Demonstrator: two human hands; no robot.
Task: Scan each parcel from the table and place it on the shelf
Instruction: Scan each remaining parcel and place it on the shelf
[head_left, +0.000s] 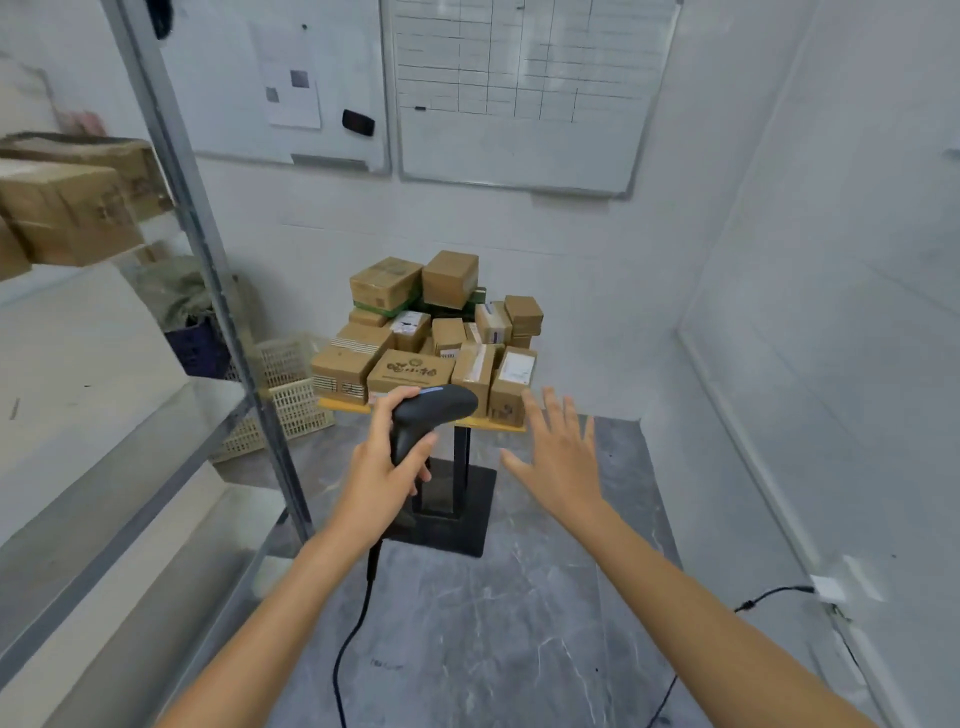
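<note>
- The left hand (382, 470) has its grip clamped on the handle of a black barcode scanner (428, 415): the fingers wrap the handle from the left, the thumb lies along its right side, and the index finger reaches up toward the scanner's head.
- The scanner's head points forward and slightly right, toward the front row of parcels; a thin blue strip shows on its top edge.
- A black cable (358, 629) hangs from the base of the handle and runs down past the left forearm to the lower edge of the view.
- The right hand (563, 457) holds nothing; its grip is wide apart, fingers straight and spread, palm facing forward and down, thumb out to the left.
- Its fingertips are in line with the front right corner of the table (498, 426); whether they touch the nearest box cannot be told.
- The parcels (421, 338), brown cardboard boxes of mixed sizes, are heaped on the small yellow-edged table, with two larger ones stacked at the back.
- The table stands on a black post with a square black base on the grey marbled floor (493, 623).
- To the left is the metal shelf (208, 260); its upper level holds cardboard boxes (67, 208), blurred.
- Two whiteboards (524, 88) hang on the wall behind the table.
</note>
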